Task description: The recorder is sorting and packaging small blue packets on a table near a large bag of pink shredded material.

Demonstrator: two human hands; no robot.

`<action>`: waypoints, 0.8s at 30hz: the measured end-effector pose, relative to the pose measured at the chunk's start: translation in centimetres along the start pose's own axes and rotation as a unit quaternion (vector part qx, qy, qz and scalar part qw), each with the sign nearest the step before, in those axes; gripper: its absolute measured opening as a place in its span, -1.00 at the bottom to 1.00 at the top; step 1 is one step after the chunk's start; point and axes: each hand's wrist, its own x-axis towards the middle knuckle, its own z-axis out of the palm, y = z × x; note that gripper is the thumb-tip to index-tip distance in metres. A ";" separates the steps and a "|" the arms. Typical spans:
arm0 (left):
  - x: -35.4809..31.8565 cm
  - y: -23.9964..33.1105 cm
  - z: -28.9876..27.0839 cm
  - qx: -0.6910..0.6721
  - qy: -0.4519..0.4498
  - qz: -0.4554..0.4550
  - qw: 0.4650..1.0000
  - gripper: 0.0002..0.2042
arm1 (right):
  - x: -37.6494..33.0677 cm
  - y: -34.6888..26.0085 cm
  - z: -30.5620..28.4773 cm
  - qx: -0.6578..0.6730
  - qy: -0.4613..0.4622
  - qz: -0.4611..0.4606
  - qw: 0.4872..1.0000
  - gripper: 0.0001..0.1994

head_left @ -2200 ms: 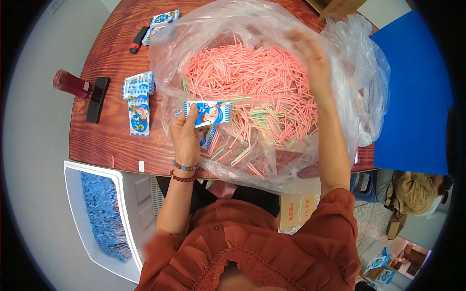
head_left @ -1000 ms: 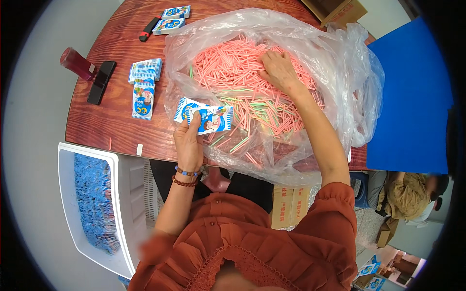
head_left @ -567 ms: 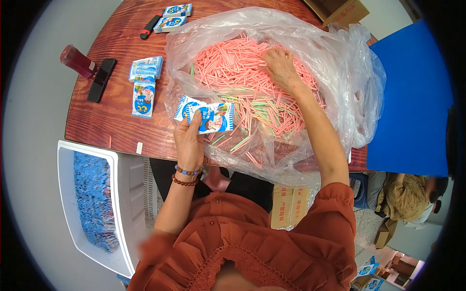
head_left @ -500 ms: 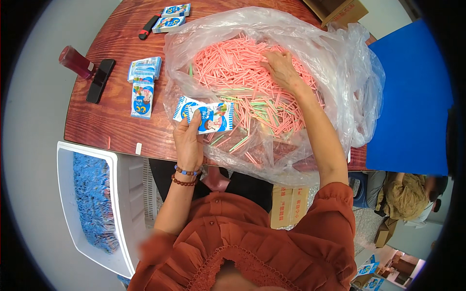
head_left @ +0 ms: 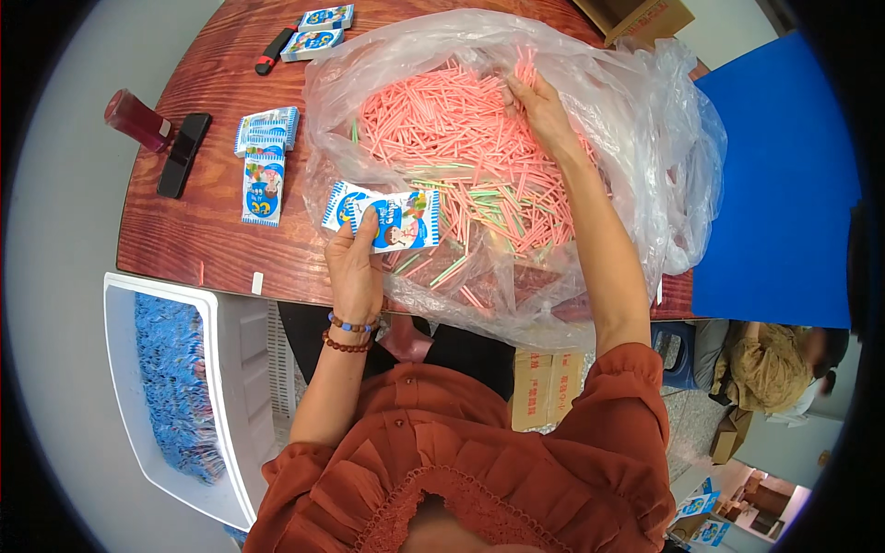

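A round wooden table (head_left: 212,249) carried nearly everything, and most of its far right part was taken up by a big clear plastic bag (head_left: 636,120), spread open so its heap of pink straws (head_left: 461,157), with a few green ones mixed in, lay within reach. Near left, below the table edge, stood a white bin (head_left: 230,369) filled with blue packets, close enough to drop things into. On the left of the table lay a short stack of packets (head_left: 265,161), 2 more at the far edge (head_left: 318,28), a dark phone (head_left: 182,154) and a red bottle (head_left: 136,120).

The left hand (head_left: 355,267) was closed on 2 blue-and-white packets (head_left: 387,217), fanned, held up just beside the bag's near edge. The right hand (head_left: 544,115) reached deep into the bag, fingers curled loosely over the straws at the far side; whether it had pinched any I could not tell.
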 end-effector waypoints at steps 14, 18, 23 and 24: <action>-0.1 -0.1 0.4 -0.008 0.001 -0.013 1.000 -0.89 | 0.1 -0.5 4.8 -0.623 -0.072 -0.014 0.779 -0.71; -0.3 0.4 0.2 -0.016 0.002 -0.009 1.000 -0.89 | -0.4 -4.7 7.7 -0.647 -0.037 -0.065 0.759 -0.71; -0.1 0.5 0.4 -0.015 0.001 -0.016 1.000 -0.89 | 2.3 -3.0 11.1 -0.630 -0.103 0.007 0.769 -0.69; -0.1 0.5 0.4 -0.019 0.001 -0.021 1.000 -0.89 | 3.0 -2.3 11.3 -0.638 -0.104 0.024 0.763 -0.68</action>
